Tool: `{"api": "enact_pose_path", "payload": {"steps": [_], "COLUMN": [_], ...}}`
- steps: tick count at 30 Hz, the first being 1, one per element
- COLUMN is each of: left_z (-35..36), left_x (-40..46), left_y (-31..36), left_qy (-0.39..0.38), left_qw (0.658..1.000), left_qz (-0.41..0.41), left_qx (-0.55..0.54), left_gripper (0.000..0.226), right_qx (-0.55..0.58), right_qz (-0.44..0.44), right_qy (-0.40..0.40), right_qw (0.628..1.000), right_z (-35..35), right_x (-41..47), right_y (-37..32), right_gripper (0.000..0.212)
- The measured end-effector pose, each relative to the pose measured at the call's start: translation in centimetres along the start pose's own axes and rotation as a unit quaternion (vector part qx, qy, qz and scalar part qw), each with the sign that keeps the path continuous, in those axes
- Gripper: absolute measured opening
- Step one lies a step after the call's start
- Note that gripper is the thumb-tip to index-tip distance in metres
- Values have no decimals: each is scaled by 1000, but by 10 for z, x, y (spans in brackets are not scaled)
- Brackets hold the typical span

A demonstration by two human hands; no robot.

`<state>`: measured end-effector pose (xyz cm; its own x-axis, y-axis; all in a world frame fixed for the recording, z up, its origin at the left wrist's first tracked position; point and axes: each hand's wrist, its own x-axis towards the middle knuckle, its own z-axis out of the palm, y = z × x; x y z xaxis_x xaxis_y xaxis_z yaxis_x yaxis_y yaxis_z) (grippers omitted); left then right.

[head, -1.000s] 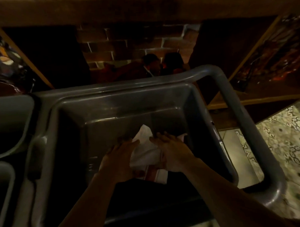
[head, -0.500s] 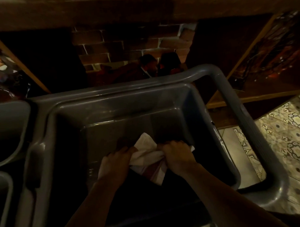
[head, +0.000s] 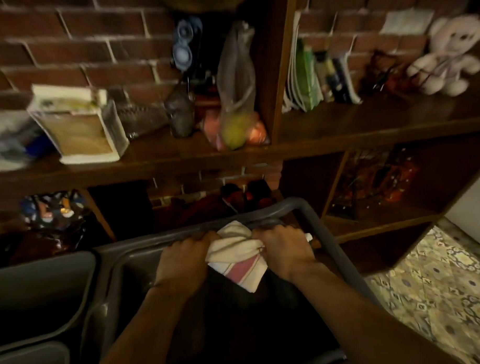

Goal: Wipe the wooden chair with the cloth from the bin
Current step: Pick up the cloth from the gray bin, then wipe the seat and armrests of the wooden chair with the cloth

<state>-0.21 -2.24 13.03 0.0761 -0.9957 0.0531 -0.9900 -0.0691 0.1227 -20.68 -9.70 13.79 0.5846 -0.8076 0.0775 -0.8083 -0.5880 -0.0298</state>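
At the far left we see two smaller grey tubs [head: 41, 295], one behind the other, set just beside the big grey bin [head: 342, 257] that fills the lower middle. Above them a dark wooden shelf [head: 178, 159] runs across a brick wall [head: 73, 46], carrying a pale carton [head: 79, 127] and, further along, a clear bag of fruit [head: 237, 105].

Over the bin, our left hand [head: 182, 262] is curled into a fist around the left end of the cloth [head: 236, 252], knuckles up. The cloth is cream with a pink stripe, bunched between the two hands at about the level of the bin's far rim, and one corner hangs down toward the dark inside. Our right hand [head: 284, 251] is clenched on the cloth's right end, with a small white tip of fabric showing past it.

Further right stand a row of books [head: 317, 78], a white plush bear [head: 446, 57] on the shelf, and a patterned tile floor [head: 438, 292] below.
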Motion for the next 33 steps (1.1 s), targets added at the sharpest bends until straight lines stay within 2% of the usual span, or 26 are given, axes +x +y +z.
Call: {"api": "enact_pose_path", "payload": {"steps": [6,14,17,23,27,33], "left_z": [-92,-176,-193,-198,-189,-152], "left_x": [5,8,10,15,25,45], "left_y": [14,43,57,90,121,194], "left_qy": [107,184,201,226,206,158], "left_qw": [993,979,974,963,959,946], "left_qz": [22,82,97,150,191,281], "left_qx": [44,40,37,3,-23,-21], "left_gripper": [53,50,52,42,38,56], "right_qx": [-21,-58,-63,-65,-50,-38], "right_qz": [3,11,22,55,91,186], "right_qy": [91,187,197,188,174,134], "right_qw": [996,981,978,979,979,973], "right_z": [-95,-186,-206,-218,-211,-183], "right_x": [3,-16,-27,-53,-74,-125], "right_y": [-3,6,14,38,65,117], "right_gripper": [34,32,33,38,38,49]}}
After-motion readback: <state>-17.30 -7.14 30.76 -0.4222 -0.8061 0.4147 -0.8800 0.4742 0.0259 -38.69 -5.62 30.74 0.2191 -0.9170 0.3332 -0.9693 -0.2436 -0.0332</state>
